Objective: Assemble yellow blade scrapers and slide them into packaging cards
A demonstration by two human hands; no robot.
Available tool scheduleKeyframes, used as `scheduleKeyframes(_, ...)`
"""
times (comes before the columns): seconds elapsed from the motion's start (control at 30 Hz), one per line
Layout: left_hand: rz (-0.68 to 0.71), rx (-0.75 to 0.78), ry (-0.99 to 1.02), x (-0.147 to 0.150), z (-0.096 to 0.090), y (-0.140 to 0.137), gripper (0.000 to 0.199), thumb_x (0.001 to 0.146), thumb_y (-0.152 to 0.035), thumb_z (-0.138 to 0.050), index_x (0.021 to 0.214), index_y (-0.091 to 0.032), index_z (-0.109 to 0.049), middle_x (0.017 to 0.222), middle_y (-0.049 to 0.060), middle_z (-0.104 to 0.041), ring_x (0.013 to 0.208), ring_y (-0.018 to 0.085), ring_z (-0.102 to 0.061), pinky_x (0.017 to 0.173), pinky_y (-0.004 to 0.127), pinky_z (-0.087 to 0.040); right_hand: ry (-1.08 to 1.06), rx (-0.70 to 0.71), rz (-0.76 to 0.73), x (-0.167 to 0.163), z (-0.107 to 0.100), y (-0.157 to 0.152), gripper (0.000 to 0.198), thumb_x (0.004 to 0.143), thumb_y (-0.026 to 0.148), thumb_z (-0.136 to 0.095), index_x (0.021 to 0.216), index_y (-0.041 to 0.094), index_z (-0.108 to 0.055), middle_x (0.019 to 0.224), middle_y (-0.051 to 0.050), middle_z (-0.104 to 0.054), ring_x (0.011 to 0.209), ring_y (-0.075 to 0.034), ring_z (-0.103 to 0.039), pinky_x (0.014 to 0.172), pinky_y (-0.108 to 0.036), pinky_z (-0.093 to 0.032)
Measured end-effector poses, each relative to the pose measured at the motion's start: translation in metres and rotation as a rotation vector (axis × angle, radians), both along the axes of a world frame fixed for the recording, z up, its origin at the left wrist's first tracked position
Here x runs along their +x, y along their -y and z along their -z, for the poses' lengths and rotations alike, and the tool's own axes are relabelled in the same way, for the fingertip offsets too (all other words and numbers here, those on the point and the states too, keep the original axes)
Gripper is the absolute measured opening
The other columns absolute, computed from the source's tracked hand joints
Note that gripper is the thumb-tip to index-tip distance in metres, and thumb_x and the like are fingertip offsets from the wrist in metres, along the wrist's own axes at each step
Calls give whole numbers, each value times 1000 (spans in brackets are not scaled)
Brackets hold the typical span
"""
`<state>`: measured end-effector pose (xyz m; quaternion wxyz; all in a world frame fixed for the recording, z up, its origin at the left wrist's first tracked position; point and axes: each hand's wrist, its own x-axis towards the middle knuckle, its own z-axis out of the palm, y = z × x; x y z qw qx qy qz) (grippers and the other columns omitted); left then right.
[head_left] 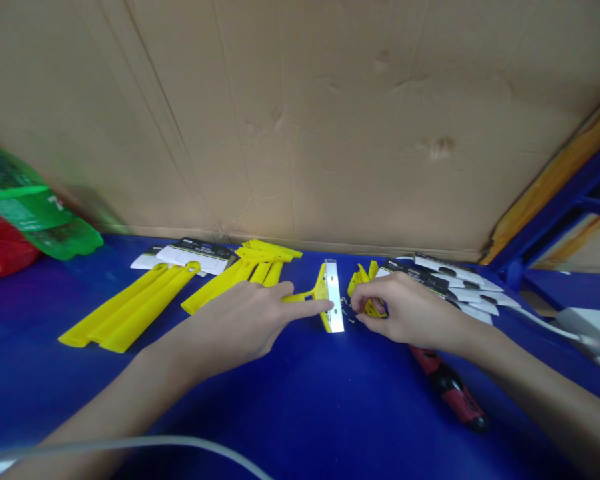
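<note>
Fingers (pixel 307 309) of the left hand (pixel 250 317) are curled over a yellow tool (pixel 321 289), its metal plate (pixel 333 280) touched by the index fingertip, between the hands on the blue table (pixel 305 407). The right hand's (pixel 405 310) fingers are bent beside small screws (pixel 351 321); whether anything is pinched cannot be told.

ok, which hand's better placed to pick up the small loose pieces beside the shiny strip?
Right, likely. The right hand has its fingertips close beside the small loose pieces; the left hand has its index finger on the shiny strip. Can't tell whether the right grip already holds one.
</note>
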<state>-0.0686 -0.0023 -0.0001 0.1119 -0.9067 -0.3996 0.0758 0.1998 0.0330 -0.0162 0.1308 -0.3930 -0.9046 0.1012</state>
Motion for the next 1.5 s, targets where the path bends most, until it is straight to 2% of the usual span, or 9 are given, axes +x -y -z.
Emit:
scheduleKeyframes(0.17, 27, 32, 6, -3, 2, 0, 75, 97, -6, -51, 157, -50, -43, 112, 6, -74, 81, 28, -78, 66, 38, -62, 0, 62, 107, 7, 2, -5, 17, 83, 8, -65, 86, 21, -75, 76, -1, -76, 68, -17, -68, 68, -29, -48)
scheduleKeyframes(0.33, 25, 34, 7, -2, 2, 0, 75, 97, -6, -53, 157, -49, -45, 110, 5, -75, 79, 27, -78, 63, 35, -60, 20, 203, 203, 11, 6, -9, 15, 81, 17, -72, 95, 22, -78, 97, -8, -81, 88, -27, -75, 79, -36, -54)
scheduleKeyframes(0.6, 56, 45, 2, -3, 6, 1, 75, 97, -6, -51, 157, -49, -44, 110, 5, -75, 76, 28, -78, 64, 39, -62, 38, 157, 302, 8, 9, -10, 19, 80, 10, -69, 92, 22, -78, 84, -6, -83, 76, -25, -78, 69, -31, -54)
scheduleKeyframes(0.87, 65, 28, 13, -1, 7, 1, 74, 96, -6, -54, 156, -49, -46, 105, 4, -73, 74, 27, -78, 62, 38, -62, 10, 95, 329, 7, 8, -10, 25, 80, 3, -63, 93, 19, -77, 89, -7, -85, 81, -26, -81, 75, -33, -60)
scheduleKeyframes(1.03, 71, 36, 13, 0, 10, 2, 73, 97, -6, -52, 156, -49, -45, 106, 3, -72, 75, 24, -77, 65, 35, -61, -27, 70, 382, 4, 9, -9, 30, 77, -1, -61, 95, 18, -76, 86, -7, -84, 76, -23, -81, 73, -32, -62)
scheduleKeyframes(1.17, 66, 43, 18, 3, 13, 2, 74, 97, -6, -50, 157, -48, -43, 102, 3, -71, 71, 23, -75, 60, 33, -58, -45, 60, 411, 3, 10, -8, 29, 74, -2, -64, 92, 19, -75, 82, -5, -83, 73, -22, -80, 70, -31, -63)
scheduleKeyframes(1.5, 67, 41, 1, 10, 12, 6, 81, 94, -3, -51, 160, -49, -37, 100, 1, -68, 67, 22, -74, 59, 33, -57, 12, 102, 465, -2, 9, -4, 32, 76, -2, -62, 97, 18, -75, 85, -8, -83, 79, -26, -80, 74, -33, -60)
